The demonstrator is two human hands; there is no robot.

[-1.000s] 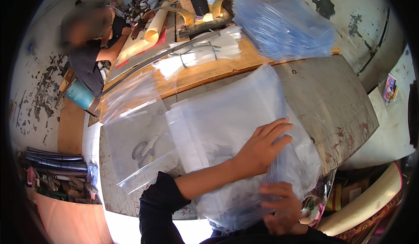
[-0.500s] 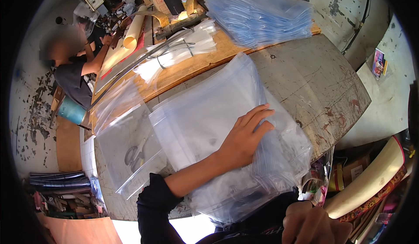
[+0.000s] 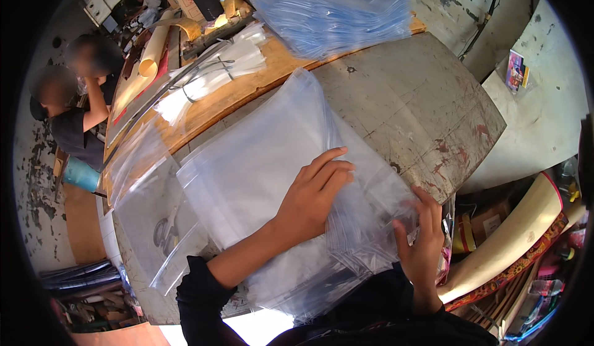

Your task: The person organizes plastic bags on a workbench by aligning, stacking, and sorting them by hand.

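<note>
Place: it was a workshop.
Table [image 3: 433, 111]: it was scarred; scissors [image 3: 162, 232] lay at 8 o'clock.
Plastic sheets [image 3: 247, 160]: they lay mid-table, with a stack [image 3: 331, 18] at 12 o'clock.
Roll [image 3: 513, 239]: it was at 4 o'clock.
People [image 3: 69, 128]: two were at 10 o'clock.
Wall [image 3: 43, 188]: it was flaked at 9.

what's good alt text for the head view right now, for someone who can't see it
A person's left hand lies on a pile of clear plastic sheets on a worn grey table, the right hand at the pile's right edge. Scissors show through thin plastic to the left; a bluish plastic stack lies beyond, and other people are at upper left.
</note>
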